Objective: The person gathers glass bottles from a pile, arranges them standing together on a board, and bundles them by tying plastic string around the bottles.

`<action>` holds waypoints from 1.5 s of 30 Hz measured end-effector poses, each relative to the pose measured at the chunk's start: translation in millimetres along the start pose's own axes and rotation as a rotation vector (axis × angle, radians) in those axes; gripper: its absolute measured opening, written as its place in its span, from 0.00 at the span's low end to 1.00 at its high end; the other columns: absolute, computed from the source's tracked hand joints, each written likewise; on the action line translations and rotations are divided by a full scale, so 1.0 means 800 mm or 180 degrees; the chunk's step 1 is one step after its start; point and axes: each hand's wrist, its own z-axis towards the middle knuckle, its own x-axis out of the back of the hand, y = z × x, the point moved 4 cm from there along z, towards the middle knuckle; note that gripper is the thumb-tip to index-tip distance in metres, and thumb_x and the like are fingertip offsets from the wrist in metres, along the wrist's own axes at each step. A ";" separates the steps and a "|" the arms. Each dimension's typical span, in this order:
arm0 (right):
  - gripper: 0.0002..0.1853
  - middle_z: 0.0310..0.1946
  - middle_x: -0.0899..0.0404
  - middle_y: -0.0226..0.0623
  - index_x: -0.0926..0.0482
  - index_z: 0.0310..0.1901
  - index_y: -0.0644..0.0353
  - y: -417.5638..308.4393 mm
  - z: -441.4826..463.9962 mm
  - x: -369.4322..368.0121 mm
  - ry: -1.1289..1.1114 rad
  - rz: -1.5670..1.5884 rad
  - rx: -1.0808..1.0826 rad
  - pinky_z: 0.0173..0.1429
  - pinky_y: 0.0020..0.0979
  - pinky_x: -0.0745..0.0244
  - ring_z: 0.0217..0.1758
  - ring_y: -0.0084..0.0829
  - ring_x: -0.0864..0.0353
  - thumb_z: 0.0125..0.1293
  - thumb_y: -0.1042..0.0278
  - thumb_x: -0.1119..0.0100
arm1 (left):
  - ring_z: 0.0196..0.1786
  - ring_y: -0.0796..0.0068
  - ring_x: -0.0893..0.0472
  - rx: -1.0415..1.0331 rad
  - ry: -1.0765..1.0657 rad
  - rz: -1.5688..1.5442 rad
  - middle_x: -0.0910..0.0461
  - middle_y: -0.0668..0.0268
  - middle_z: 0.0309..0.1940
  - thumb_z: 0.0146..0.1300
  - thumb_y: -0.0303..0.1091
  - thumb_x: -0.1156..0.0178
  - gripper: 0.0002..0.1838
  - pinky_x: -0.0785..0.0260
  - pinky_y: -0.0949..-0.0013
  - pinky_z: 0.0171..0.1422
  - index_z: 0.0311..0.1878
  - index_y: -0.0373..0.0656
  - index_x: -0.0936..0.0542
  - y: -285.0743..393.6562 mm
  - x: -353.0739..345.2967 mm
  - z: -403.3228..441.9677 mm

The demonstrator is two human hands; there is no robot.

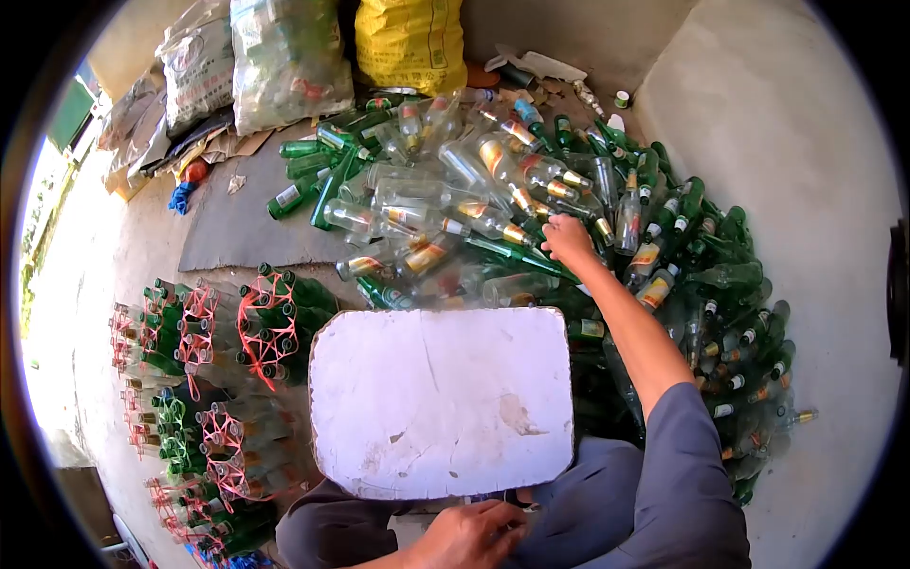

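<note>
My right hand (571, 242) reaches out over a big heap of loose glass bottles. Its fingers are closed at the neck of a glass bottle (517, 234) with a gold-coloured label; neighbouring bottles partly cover it. A long green bottle (512, 254) lies just below the fingertips. Low in front of my body, my left hand (471, 534) is near my lap, below the edge of a white board (441, 398). Its fingers are curled, and what is inside them, if anything, is hidden. The board's scuffed top lies flat between me and the heap.
To the left stand several bundles of bottles (270, 322) tied with red and green string. Full sacks, one of them yellow (409, 43), stand at the back with flattened cardboard (152, 142) beside them. A pale wall (787, 142) bounds the heap on the right.
</note>
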 end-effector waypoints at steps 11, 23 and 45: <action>0.21 0.46 0.17 0.51 0.20 0.47 0.64 -0.024 0.086 -0.056 0.0223 -0.2204 0.0043 0.54 0.47 0.24 0.51 0.51 0.19 0.63 0.52 0.40 | 0.37 0.50 0.19 0.0377 0.0271 -0.0575 0.20 0.53 0.33 0.59 0.26 0.37 0.07 0.26 0.56 0.39 0.41 0.39 0.21 0.001 0.049 0.015; 0.23 0.37 0.17 0.60 0.20 0.33 0.69 -0.027 0.085 -0.062 0.0782 -0.1884 0.0270 0.52 0.48 0.23 0.45 0.55 0.17 0.70 0.53 0.51 | 0.35 0.49 0.19 0.0385 0.0241 -0.0864 0.20 0.53 0.32 0.61 0.28 0.38 0.07 0.27 0.56 0.37 0.41 0.39 0.21 0.003 0.051 0.013; 0.18 0.24 0.21 0.59 0.24 0.28 0.68 -0.220 -0.101 0.102 0.1114 -0.1782 0.1993 0.38 0.50 0.25 0.32 0.57 0.19 0.64 0.58 0.42 | 0.30 0.61 0.19 0.0504 -0.0058 -0.0469 0.18 0.54 0.30 0.65 0.35 0.41 0.09 0.27 0.64 0.38 0.42 0.41 0.18 -0.012 0.017 0.007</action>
